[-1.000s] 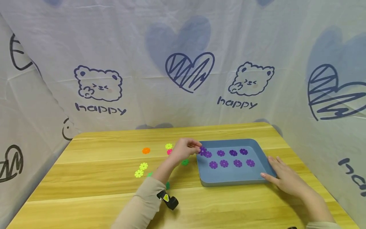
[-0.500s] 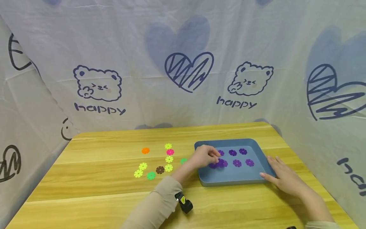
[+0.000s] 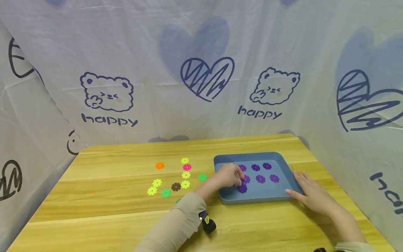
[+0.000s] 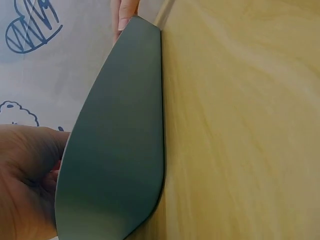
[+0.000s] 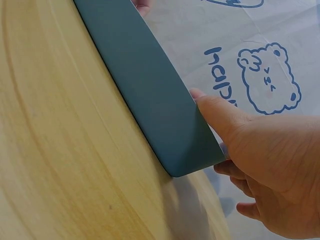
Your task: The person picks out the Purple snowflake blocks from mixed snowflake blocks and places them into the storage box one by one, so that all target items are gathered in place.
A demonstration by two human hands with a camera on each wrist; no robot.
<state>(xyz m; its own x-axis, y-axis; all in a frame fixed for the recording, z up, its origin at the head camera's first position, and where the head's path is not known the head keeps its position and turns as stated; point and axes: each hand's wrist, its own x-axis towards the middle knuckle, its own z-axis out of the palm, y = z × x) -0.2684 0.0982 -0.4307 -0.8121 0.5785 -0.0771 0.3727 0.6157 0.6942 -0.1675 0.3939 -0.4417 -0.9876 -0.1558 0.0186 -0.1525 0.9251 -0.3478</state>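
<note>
Left hand (image 3: pixel 229 176) pinching a purple flower disc (image 3: pixel 242 188) in blue tray (image 3: pixel 252 200), six visible purple discs inside, nine coloured discs (image 3: pixel 185 175) left, right hand (image 3: pixel 310 194) fingers relaxed against tray's right corner

Tray (image 3: pixel 284 196) right on table (image 3: pixel 94 217), flower discs (image 3: pixel 185 175) left of it

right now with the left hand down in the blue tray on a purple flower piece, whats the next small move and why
Probably let go of the purple piece and lift the left hand clear. The piece already sits low on the tray floor near the front wall, beside the other purple pieces, while the right hand steadies the corner.
</note>
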